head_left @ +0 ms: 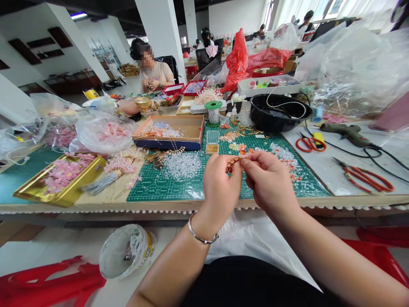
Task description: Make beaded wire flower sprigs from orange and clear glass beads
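My left hand point(220, 181), with a silver bangle at the wrist, is closed on a gold beaded ornament point(230, 163) above the green cutting mat point(153, 187). Close against it, my right hand point(268, 177) pinches at the ornament's right end; its fingertips hide what exactly they grip. Just beyond the hands lie orange and yellow flower pieces point(243, 149). A heap of clear beads point(182, 165) is on the mat to the left, and more clear and orange beads point(287, 160) are spread to the right. A small clear box of gold beads point(212, 148) stands behind my left hand.
Pliers point(367, 177), scissors point(309, 143) and a glue gun point(347, 133) with its cable lie at right. A black basin point(277, 113) and an open bead box point(194, 132) stand behind. At left is a gold tray point(65, 196) of pink flowers. A co-worker point(156, 70) sits across.
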The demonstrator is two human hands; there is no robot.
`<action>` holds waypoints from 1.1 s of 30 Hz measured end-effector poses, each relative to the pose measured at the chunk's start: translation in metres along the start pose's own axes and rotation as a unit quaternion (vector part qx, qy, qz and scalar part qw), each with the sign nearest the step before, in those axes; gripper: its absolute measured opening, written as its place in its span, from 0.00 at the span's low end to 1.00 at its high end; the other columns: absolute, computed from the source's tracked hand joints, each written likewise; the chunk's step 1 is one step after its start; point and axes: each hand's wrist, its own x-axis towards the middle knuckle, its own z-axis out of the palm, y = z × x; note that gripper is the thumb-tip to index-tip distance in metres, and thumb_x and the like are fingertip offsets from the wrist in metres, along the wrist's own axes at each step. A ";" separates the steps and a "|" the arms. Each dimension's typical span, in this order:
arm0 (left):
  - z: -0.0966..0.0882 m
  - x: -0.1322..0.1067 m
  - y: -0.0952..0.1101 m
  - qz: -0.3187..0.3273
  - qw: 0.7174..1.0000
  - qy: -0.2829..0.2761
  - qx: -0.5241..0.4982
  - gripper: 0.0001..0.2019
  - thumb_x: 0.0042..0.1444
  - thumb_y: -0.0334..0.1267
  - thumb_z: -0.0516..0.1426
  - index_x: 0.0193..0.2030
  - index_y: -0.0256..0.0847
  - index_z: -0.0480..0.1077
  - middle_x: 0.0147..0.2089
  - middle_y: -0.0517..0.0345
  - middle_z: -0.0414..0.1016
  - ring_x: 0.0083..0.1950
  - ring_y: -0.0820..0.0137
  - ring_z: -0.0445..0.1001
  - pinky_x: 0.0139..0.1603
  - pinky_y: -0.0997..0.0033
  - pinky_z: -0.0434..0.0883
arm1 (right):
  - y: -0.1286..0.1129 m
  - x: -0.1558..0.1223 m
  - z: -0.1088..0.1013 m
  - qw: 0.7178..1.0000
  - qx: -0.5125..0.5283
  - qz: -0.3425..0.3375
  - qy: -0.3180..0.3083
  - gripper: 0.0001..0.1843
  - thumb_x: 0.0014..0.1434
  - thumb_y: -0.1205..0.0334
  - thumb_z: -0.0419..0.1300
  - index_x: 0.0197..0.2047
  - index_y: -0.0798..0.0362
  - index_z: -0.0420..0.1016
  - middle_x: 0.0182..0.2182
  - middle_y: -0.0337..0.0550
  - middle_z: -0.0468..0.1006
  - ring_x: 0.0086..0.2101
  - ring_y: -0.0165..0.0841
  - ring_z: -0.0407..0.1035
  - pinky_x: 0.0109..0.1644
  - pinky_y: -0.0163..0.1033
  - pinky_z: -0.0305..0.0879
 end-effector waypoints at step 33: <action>-0.032 -0.010 0.016 0.155 0.986 0.022 0.051 0.12 0.58 0.22 0.57 0.45 0.38 0.73 0.31 0.58 0.72 0.32 0.71 0.70 0.33 0.70 0.70 | -0.007 -0.029 -0.022 0.905 0.272 0.246 -0.215 0.15 0.51 0.49 0.70 0.28 0.48 0.72 0.16 0.24 0.41 0.19 0.26 0.32 0.15 0.31 0.37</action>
